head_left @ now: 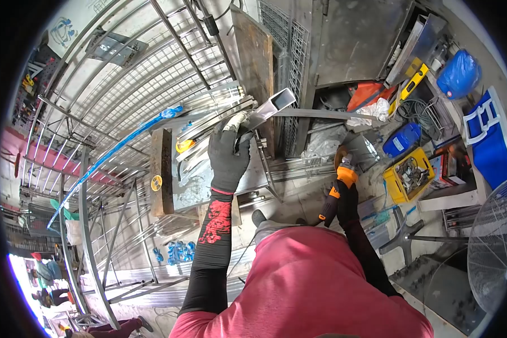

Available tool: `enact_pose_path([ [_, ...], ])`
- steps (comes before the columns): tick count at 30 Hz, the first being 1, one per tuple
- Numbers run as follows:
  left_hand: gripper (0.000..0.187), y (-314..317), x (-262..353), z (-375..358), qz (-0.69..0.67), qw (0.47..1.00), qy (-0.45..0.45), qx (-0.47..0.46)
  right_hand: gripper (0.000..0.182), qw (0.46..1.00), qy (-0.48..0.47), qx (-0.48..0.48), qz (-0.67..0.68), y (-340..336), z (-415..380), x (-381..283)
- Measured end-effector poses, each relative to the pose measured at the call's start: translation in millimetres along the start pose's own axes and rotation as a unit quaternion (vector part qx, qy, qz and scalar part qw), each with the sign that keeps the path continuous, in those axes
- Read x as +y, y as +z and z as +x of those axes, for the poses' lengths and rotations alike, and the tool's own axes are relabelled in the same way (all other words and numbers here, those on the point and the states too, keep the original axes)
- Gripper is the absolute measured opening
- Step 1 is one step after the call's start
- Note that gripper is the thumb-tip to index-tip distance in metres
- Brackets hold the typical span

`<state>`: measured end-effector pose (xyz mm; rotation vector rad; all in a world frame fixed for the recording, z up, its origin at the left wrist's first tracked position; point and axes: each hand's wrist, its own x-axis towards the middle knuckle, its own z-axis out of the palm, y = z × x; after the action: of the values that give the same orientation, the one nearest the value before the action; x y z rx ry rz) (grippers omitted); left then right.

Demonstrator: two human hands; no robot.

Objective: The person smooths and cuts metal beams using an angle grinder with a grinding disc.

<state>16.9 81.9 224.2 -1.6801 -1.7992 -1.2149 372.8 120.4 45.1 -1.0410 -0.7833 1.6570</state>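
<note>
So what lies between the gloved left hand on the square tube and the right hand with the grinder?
In the head view, between the left hand and right hand with the angle grinder: thin metal frame bars and bare floor.

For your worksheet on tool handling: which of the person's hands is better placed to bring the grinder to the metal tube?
The right hand, probably: it already grips the orange-and-black angle grinder, held low beside the bench. The gloved left hand is occupied, resting on the square silver metal tube and steadying it.
</note>
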Motion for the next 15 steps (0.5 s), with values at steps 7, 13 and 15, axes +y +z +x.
enact_pose_path([
  [7, 0.029, -2, -3, -2, 0.027, 1.0, -0.01, -0.011, 0.029, 1.0, -0.008, 0.006, -0.028, 2, -5, -3],
  [13, 0.037, -8, 1, 4, 0.01, 1.0, -0.021, 0.006, 0.029, 1.0, -0.013, -0.001, -0.024, -7, 5, 12],
  [15, 0.038, -8, -2, 6, 0.014, 0.999, 0.002, 0.03, 0.027, 0.999, -0.004, -0.001, -0.032, -3, 2, 8],
])
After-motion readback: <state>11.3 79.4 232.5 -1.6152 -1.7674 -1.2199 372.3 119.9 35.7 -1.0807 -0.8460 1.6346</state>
